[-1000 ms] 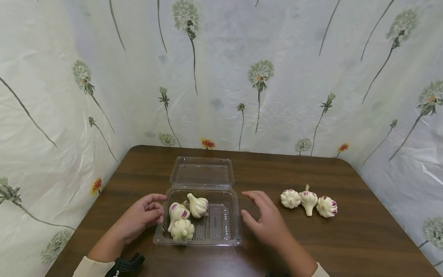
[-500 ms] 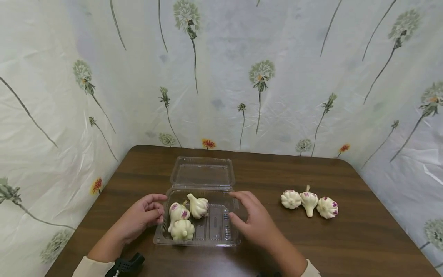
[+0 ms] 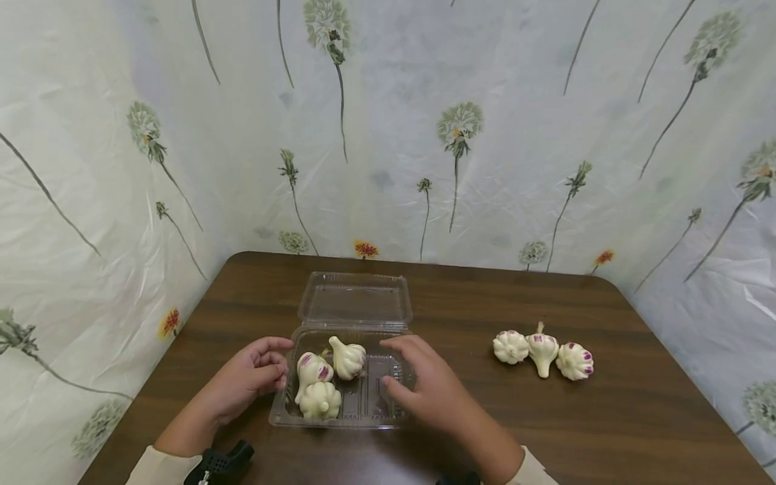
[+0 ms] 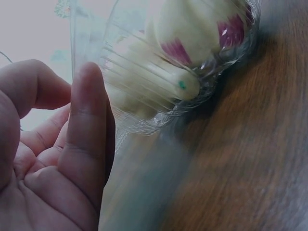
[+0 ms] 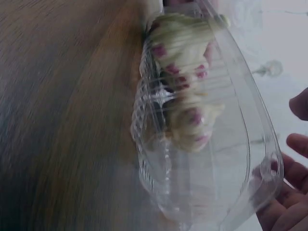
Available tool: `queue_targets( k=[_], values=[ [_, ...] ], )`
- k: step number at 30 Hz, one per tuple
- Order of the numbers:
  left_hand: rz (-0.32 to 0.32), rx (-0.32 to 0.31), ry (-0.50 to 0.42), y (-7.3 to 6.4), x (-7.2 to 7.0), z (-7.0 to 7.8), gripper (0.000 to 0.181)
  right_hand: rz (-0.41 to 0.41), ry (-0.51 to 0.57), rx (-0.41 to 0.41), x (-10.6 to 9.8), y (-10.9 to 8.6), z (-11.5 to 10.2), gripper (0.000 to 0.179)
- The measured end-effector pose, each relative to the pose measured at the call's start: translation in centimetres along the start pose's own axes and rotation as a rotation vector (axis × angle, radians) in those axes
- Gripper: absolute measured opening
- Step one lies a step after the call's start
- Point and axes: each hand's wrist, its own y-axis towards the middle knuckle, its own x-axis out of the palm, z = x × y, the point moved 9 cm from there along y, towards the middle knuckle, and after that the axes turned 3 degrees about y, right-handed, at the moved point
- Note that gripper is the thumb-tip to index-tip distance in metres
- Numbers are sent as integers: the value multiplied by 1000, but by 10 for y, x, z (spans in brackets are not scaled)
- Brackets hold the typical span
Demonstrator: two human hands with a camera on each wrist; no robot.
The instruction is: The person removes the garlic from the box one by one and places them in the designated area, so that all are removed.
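A clear plastic clamshell container (image 3: 339, 426) stands on the table with its lid (image 3: 356, 300) folded back. Three garlic bulbs (image 3: 348, 358) with purple patches sit in its left half. My left hand (image 3: 251, 377) is at its left side, thumb and index finger pinching the rim in the left wrist view. The other left fingers curl toward the palm. My right hand (image 3: 433, 387) hovers over the container's right side, thumb and fingers apart and nothing between them. In the right wrist view its fingers (image 5: 296, 171) appear by the rim.
Three more garlic bulbs (image 3: 542, 353) lie in a row on the brown wooden table (image 3: 467, 303), to the right of my right hand. A curtain (image 3: 376, 121) with dandelion prints rises behind the table and along both sides.
My right hand has moved left from beside the container to over its right part. My left hand stays at the left rim. The garlic and the container have not moved.
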Motion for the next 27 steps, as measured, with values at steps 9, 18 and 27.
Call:
queue_targets(
  k=[9,18,27],
  values=[
    [1,-9,6,0,0,1,54,-80,7,-21,14,6,-10,52],
    [2,-9,3,0,-3,-1,54,-143,49,0,26,9,-16,49],
    [-1,-3,2,2,-2,-4,55,-193,59,24,34,11,-19,49]
  ],
)
